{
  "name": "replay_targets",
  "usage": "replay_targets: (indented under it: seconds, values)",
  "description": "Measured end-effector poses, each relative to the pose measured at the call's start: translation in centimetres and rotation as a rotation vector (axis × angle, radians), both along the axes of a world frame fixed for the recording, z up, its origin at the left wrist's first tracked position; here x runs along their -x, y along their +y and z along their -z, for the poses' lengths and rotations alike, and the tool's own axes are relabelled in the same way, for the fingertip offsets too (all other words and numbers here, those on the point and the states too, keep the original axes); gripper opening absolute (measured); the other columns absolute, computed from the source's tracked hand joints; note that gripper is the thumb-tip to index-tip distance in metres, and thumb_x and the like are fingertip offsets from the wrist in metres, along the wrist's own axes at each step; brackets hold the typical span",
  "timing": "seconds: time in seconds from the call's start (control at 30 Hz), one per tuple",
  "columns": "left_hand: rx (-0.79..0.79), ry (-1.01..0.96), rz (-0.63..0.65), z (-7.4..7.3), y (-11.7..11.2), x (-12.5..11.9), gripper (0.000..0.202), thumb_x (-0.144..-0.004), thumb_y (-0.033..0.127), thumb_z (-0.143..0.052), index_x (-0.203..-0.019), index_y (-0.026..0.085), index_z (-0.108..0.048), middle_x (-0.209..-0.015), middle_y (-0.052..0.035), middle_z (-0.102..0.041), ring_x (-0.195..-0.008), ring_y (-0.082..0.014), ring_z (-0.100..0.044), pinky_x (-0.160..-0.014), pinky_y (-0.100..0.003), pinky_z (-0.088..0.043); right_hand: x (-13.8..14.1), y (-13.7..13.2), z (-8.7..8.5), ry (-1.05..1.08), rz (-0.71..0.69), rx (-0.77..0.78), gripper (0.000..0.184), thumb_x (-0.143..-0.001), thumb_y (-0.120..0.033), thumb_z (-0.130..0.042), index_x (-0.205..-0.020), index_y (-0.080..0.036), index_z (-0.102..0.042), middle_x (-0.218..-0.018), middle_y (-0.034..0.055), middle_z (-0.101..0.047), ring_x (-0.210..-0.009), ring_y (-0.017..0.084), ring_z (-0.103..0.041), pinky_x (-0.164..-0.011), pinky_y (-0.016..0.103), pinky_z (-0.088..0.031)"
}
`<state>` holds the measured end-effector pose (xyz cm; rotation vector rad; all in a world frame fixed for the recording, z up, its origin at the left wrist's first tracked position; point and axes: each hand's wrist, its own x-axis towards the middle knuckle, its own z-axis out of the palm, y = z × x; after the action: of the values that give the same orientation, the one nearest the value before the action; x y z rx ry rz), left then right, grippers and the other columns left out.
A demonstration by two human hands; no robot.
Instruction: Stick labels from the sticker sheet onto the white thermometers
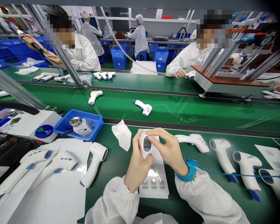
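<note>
Over the green bench mat (112,183), both bare hands close on a white infrared thermometer (147,144), held just above a printed leaflet (154,182) with its display turned up toward the head camera. Its long axis runs roughly away from the person, tilted slightly, and its lower end is hidden. The left hand (138,168) wraps that nearer part, while the right hand (169,147) reaches across from the right in a narrow grip, its fingertips (151,133) on the upper end. A blue wrist strap (189,171) circles the right wrist, and a blue cord (235,175) leads away from it across the mat. To the right lies a row of similar thermometers (224,158); to the left are three more (56,165) on white sheets (67,155). A crumpled white tissue (122,135) lies just beyond the left hand, near a blue tray (95,123) holding a metal-capped bottle (80,127). Across the conveyor belt (177,107), co-workers (84,53) handle thermometers of their own.
</note>
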<state>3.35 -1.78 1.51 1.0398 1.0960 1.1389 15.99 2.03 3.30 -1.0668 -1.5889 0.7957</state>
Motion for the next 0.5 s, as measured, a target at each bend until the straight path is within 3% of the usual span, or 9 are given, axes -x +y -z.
replay_targets:
  seconds: [0.07, 0.13, 0.27, 0.37, 0.5]
  values:
    - [0.074, -0.097, 0.051, -0.1, 0.1, 0.2, 0.064, -0.083, 0.022, -0.055, -0.141, 0.036, -0.032, -0.128, -0.0060, -0.051, -0.068, -0.0130, -0.061, -0.060, -0.028, -0.052, 0.0, 0.0, 0.1, -0.002, 0.017, 0.017, 0.011, -0.088, -0.023, -0.061, -0.090, -0.026, -0.072, -0.095, 0.0029, -0.073, -0.092, 0.021, -0.066, -0.084, 0.037, -0.052]
    - [0.159, -0.172, 0.073, -0.2, 0.2, 0.5, 0.056, -0.088, 0.030, -0.050, -0.140, 0.037, -0.031, -0.111, -0.0039, -0.057, -0.048, -0.0068, -0.049, -0.047, -0.024, -0.045, 0.0, 0.0, 0.2, 0.026, 0.019, 0.069, 0.010, -0.089, -0.025, -0.060, -0.090, -0.026, -0.070, -0.095, 0.0031, -0.072, -0.091, 0.020, -0.066, -0.084, 0.036, -0.053]
    - [0.244, -0.206, 0.066, -0.6, 0.3, 0.7, 0.059, -0.086, 0.030, -0.048, -0.141, 0.039, -0.028, -0.097, -0.0011, -0.056, -0.044, -0.0060, -0.047, -0.044, -0.023, -0.043, 0.0, -0.2, 0.4, 0.057, 0.043, 0.115, 0.005, -0.084, -0.028, -0.066, -0.086, -0.024, -0.066, -0.103, 0.0046, -0.066, -0.098, 0.021, -0.063, -0.085, 0.036, -0.053]
    - [0.244, -0.207, 0.062, -0.7, 0.4, 0.8, 0.062, -0.084, 0.030, -0.051, -0.141, 0.040, -0.027, -0.102, -0.0015, -0.056, -0.044, -0.0057, -0.047, -0.046, -0.024, -0.045, -0.1, -0.7, 0.1, -0.045, 0.058, 0.035, 0.009, -0.082, -0.026, -0.069, -0.075, -0.024, -0.063, -0.102, 0.0045, -0.062, -0.098, 0.021, -0.061, -0.087, 0.038, -0.050]
    - [0.250, -0.227, 0.064, -0.6, 0.5, 1.0, 0.062, -0.086, 0.031, -0.050, -0.142, 0.040, -0.027, -0.097, -0.0009, -0.056, -0.046, -0.0065, -0.047, -0.047, -0.024, -0.045, -0.4, -1.2, -0.2, -0.126, -0.036, -0.089, 0.012, -0.083, -0.024, -0.068, -0.073, -0.025, -0.060, -0.092, 0.0034, -0.062, -0.093, 0.022, -0.061, -0.085, 0.040, -0.050]
